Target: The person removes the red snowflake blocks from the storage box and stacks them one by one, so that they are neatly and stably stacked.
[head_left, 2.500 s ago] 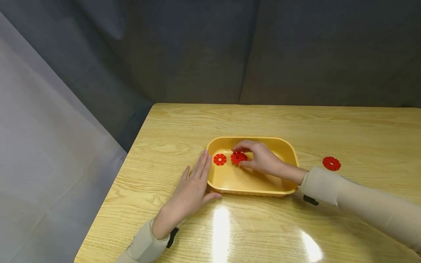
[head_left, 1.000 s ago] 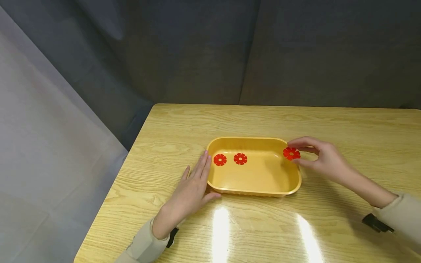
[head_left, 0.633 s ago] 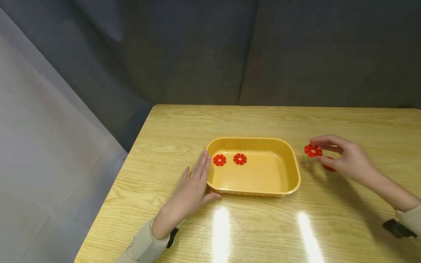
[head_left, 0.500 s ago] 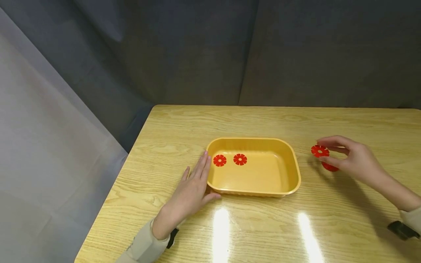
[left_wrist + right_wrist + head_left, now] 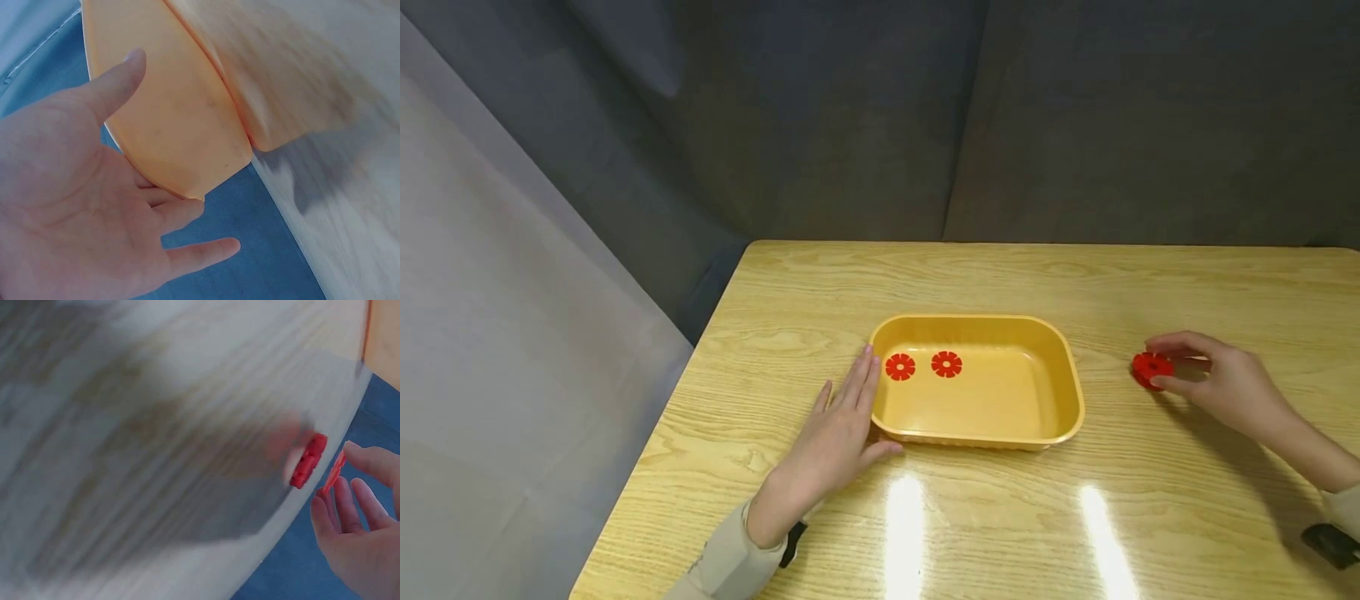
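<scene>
In the head view my right hand [image 5: 1232, 383] pinches a red notched plastic disc [image 5: 1153, 364] between thumb and fingers, close over a short stack of red discs [image 5: 1138, 383] on the table. The right wrist view shows a gap between the pinched disc [image 5: 335, 472] and the stack [image 5: 308, 461]. My left hand [image 5: 831, 433] lies with straight fingers against the left end of the yellow tray [image 5: 992, 404]. Two more red discs, a left one [image 5: 900, 367] and a right one [image 5: 947, 364], lie flat inside the tray, towards its back left.
The wooden table [image 5: 805, 308] runs up to a dark curtain [image 5: 850, 125] at the back. A pale cloth [image 5: 512, 375] hangs along the left side. Bright light reflections show on the tabletop in front of the tray.
My right hand has taken a red disc from the tray, carried it right past the rim and lowered it over the disc stack. My left hand has stayed at the tray.
</scene>
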`<state>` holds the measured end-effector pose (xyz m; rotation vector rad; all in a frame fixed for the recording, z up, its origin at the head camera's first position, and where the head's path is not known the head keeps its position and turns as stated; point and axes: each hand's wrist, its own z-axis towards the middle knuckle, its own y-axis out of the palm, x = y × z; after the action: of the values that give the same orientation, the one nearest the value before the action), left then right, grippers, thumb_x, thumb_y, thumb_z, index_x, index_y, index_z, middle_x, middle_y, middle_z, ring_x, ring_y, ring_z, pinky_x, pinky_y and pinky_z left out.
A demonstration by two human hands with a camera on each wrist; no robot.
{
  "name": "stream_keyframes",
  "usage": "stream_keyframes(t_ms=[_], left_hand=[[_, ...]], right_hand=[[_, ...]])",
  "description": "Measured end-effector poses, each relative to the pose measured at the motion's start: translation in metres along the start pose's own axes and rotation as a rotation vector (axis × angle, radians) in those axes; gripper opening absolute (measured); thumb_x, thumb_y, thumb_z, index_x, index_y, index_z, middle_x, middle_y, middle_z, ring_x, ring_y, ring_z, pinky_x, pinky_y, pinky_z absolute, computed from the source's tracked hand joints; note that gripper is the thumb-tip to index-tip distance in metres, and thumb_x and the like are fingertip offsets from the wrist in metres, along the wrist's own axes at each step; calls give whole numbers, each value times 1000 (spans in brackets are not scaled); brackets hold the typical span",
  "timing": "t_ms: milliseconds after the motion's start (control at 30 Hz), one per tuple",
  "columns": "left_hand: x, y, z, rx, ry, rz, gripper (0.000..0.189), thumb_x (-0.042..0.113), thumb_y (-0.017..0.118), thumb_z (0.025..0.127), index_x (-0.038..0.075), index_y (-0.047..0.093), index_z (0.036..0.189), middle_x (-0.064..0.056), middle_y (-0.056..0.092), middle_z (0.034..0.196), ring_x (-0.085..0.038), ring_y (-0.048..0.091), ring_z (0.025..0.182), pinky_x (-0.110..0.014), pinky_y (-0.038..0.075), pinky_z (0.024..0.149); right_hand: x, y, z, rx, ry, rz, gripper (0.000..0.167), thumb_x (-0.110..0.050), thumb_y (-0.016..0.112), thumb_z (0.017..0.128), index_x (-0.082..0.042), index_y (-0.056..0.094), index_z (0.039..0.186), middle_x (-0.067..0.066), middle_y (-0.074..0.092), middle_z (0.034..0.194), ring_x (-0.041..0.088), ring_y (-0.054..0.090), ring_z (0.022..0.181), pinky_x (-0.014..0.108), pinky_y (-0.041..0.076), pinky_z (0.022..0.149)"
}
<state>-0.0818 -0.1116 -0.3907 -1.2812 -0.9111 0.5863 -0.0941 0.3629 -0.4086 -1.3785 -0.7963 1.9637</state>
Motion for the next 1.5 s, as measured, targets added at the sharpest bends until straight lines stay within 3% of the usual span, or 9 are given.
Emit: stream_keyframes(t_ms=[300,1000,1067,1300,1500], left_hand=[[0,0,0,4,3,-2,108,52,67,87,0,3,156,-14,-5,163,-27,12,148,-60,25,110],[1,-1,0,6,9,3,108,52,67,87,-1,4,156,-15,-4,163,-27,14,148,-60,26,110],[1,-2,0,6,9,6,108,52,67,87,-1,4,156,-15,-4,163,-27,14,148,-60,26,110],[0,-1,-1,5,4,5,107,53,66,87,-1,4,156,-15,-5,163,-28,14,148,-60,25,110],[0,-1,0,12,11,9,108,51,68,87,-1,5,156,-16,-3,163,-28,15,148,-60,26,109]], right_hand=[[5,7,-4,23,-80,-74,50,11,84,65,1,67,112,21,68,101,-23,48,88,2,44,68],[3,7,-5,28,-104,-111,51,9,85,64,-1,68,112,19,69,101,-25,45,90,2,42,68],[1,6,-4,38,-118,-112,51,9,85,64,-1,68,111,17,69,101,-25,45,92,2,42,70],[-16,3,5,53,-135,-52,54,14,83,65,-3,68,114,-17,61,109,-25,42,100,-1,39,79],[-52,10,19,63,-153,30,52,18,79,66,-1,69,113,7,68,106,-20,49,100,1,39,82]])
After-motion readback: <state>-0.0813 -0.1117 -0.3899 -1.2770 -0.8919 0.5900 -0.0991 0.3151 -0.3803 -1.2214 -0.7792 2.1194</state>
